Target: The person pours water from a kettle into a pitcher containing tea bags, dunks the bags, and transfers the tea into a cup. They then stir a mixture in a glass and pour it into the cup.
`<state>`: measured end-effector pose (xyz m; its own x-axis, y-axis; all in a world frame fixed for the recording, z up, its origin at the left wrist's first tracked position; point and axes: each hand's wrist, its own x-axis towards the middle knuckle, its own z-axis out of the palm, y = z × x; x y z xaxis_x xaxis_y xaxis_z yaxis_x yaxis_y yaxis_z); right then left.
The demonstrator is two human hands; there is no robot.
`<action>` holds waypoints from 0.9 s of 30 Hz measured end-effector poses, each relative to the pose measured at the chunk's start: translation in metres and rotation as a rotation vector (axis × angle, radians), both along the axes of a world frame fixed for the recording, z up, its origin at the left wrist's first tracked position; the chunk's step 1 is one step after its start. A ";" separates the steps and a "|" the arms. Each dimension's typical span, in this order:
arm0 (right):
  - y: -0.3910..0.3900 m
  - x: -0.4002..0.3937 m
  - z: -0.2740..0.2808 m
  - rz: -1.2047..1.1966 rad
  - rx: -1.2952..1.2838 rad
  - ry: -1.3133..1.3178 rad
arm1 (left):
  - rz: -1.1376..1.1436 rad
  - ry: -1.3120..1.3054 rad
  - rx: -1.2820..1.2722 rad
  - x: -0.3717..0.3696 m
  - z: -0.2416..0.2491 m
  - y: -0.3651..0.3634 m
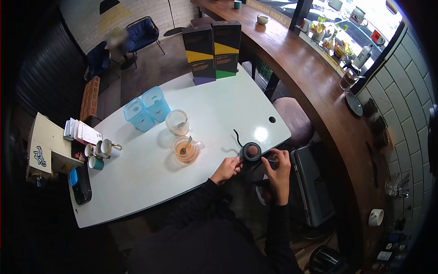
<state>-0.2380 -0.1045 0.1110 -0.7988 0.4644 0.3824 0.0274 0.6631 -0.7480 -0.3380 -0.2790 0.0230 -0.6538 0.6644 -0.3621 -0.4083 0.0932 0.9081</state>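
At the front edge of the white table (pixel 214 109) is a small dark gooseneck kettle (pixel 247 158), with a round lid, a brown knob and a thin curved spout pointing away to the left. My left hand (pixel 226 171) has its fingers curled closed against the kettle's near left side; exactly which part they grip is hidden. On the other side, my right hand (pixel 278 176) has thumb and forefinger apart, close to the kettle's right edge. To the left stands a clear glass jug (pixel 186 155) of orange-brown liquid with a spoon. Behind it is a clear cup (pixel 177 122).
Two blue translucent containers (pixel 147 109) and dark boxes (pixel 212 50) stand at the back. Several mugs (pixel 109 149) and a dark tray (pixel 82 189) are at the left. A curved wooden counter (pixel 315 77) runs along the right, above a grey case (pixel 315 187) and a stool (pixel 294 118).
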 end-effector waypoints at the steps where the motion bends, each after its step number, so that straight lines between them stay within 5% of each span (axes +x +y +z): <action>1: 0.003 0.003 0.000 -0.033 -0.025 0.005 | 0.004 0.004 0.005 -0.006 -0.002 0.001; 14: 0.048 0.070 -0.030 -0.252 -0.201 -0.071 | 0.096 0.005 0.025 -0.080 -0.011 0.045; 21: 0.053 0.133 -0.036 -0.473 -0.222 -0.033 | 0.114 -0.260 0.146 -0.115 -0.016 0.071; 27: 0.048 0.213 -0.039 -0.763 -0.200 0.079 | 0.349 -0.305 0.313 -0.041 0.005 0.083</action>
<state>-0.0250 -0.0561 0.0721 -0.2065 0.9387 0.2761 0.3622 0.3354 -0.8697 -0.3793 -0.1962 0.0284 -0.7504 0.5340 -0.3895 -0.6155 -0.3499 0.7062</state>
